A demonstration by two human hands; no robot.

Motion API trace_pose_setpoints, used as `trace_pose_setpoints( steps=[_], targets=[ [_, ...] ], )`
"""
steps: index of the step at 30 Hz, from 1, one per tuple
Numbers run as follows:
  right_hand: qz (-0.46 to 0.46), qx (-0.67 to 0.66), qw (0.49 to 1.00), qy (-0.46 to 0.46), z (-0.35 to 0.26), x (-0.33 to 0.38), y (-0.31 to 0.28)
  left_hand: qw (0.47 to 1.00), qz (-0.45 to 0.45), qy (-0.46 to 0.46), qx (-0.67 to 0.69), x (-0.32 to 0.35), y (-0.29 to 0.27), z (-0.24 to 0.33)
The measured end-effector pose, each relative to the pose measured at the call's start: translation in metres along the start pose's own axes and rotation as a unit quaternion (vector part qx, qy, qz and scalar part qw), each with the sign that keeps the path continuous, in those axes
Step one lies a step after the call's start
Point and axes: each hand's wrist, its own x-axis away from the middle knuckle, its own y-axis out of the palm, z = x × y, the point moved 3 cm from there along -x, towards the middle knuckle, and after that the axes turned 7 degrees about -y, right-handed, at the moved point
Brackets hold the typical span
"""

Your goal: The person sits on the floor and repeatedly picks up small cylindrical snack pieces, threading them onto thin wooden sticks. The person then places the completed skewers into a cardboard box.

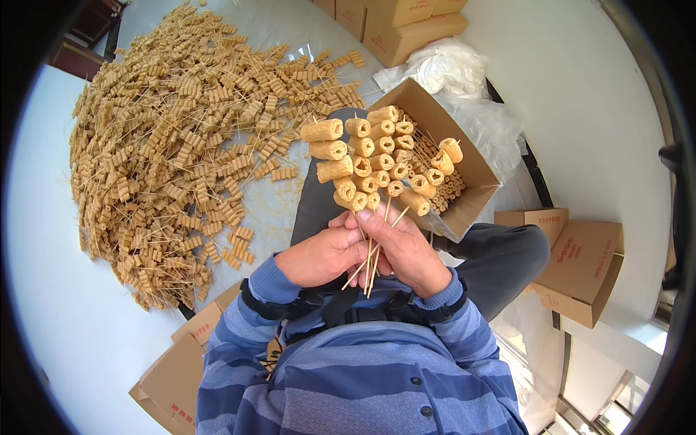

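Note:
Both my hands are together in front of my chest, closed around the sticks of a fanned bunch of skewers (381, 161). Each skewer carries several tan, hollow food rolls above the fingers, and the bare stick ends cross and poke out below. My left hand (319, 255) grips from the left, its fingers partly hidden behind the sticks. On the right, my right hand (407, 252) has its thumb laid over the sticks. Right behind the bunch stands an open cardboard box (475, 170) with more such skewers packed inside, roll ends showing.
A large heap of loose skewers (167, 159) spreads over the plastic-covered table at left. White plastic bags (449, 69) lie beyond the open box. Closed cartons (580, 261) stand at right, others (174, 373) at lower left and more boxes (395, 36) at the back.

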Motion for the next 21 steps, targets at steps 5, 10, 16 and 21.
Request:
trace_pose_setpoints(
  steps=[5, 10, 16, 21],
  targets=[
    [0.007, 0.042, 0.979, -0.201, -0.003, 0.007, -0.008, 0.957, 0.082, 0.048, -0.275, 0.024, -0.004, 0.018],
    [-0.016, -0.024, 0.993, -0.118, -0.002, 0.021, -0.021, 0.940, 0.209, 0.257, 0.086, 0.020, -0.024, 0.041],
    [-0.077, 0.012, 0.994, -0.079, -0.001, 0.027, -0.013, 0.905, 0.145, 0.313, 0.250, -0.019, -0.006, 0.055],
    [-0.028, 0.075, 0.995, -0.058, -0.007, 0.032, -0.025, 0.886, 0.142, 0.317, 0.307, -0.024, -0.005, 0.054]
  ],
)
